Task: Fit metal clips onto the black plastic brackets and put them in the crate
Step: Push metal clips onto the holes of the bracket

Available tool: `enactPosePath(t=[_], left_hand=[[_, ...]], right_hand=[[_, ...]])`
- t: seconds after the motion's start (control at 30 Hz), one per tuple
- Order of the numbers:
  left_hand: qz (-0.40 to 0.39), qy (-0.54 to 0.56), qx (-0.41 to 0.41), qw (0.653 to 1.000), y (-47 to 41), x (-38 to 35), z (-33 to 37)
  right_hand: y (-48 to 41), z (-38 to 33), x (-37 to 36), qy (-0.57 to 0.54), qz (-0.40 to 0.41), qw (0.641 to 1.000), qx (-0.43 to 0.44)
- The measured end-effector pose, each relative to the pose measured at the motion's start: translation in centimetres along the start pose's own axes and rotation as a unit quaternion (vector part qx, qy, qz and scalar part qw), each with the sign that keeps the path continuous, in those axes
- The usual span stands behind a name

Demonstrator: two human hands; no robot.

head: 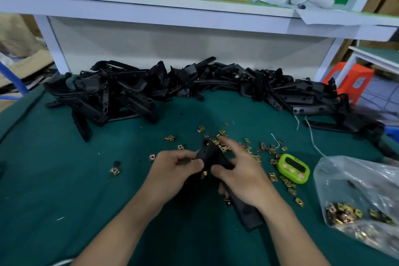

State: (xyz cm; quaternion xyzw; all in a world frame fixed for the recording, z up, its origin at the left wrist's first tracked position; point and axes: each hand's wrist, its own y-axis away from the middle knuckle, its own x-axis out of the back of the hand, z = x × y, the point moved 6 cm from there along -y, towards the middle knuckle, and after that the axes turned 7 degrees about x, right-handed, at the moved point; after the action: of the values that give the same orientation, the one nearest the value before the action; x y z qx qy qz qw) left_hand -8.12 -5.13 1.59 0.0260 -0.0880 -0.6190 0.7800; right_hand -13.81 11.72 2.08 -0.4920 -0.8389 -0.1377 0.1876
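Two hands grip one black bracket (248, 215) just above the green table mat (64, 179). The left hand (172, 168) curls its fingers round the upper end, with the thumb pressed on it. The right hand (241, 181) holds the middle with thumb and lower fingers; its forefinger is stretched out and blurred. Just to the right lie loose metal clips (272, 176), a green timer (293, 168) and a clear bag (356, 183) with more clips. Farther back, a long pile of black brackets (172, 86) lies under a white shelf (172, 14).
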Motion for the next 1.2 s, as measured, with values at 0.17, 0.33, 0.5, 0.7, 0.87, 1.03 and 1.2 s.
enactPosePath(t=[0.17, 0.33, 0.5, 0.7, 0.87, 1.03, 1.2], left_hand=[[0.019, 0.020, 0.005, 1.000, 0.0, -0.3, -0.5], [0.173, -0.115, -0.026, 0.978, -0.2, 2.8, -0.1], [0.175, -0.234, -0.038, 0.956, -0.7, 5.2, 0.1], [0.014, -0.351, -0.076, 0.933, -0.9, 1.4, -0.8], [0.053, -0.329, -0.081, 0.939, -1.2, 2.3, -0.8], [0.139, -0.321, -0.109, 0.930, -0.7, 3.2, -0.4], [0.162, -0.236, -0.117, 0.951, -0.6, 3.2, -0.2]], right_hand=[[1.4, -2.6, -0.5, 0.434, 0.127, 0.888, 0.084], [0.7, -1.4, 0.0, 0.411, 0.201, 0.889, 0.038], [-0.6, 1.4, 0.9, 0.350, 0.195, 0.916, -0.010], [-1.0, 2.1, 2.5, 0.270, 0.235, 0.934, -0.018], [-0.1, 1.9, 5.7, 0.264, 0.317, 0.911, -0.016], [-0.3, 2.8, 6.0, 0.289, 0.249, 0.923, -0.057], [-0.7, 1.6, 3.1, 0.281, 0.151, 0.947, 0.019]])
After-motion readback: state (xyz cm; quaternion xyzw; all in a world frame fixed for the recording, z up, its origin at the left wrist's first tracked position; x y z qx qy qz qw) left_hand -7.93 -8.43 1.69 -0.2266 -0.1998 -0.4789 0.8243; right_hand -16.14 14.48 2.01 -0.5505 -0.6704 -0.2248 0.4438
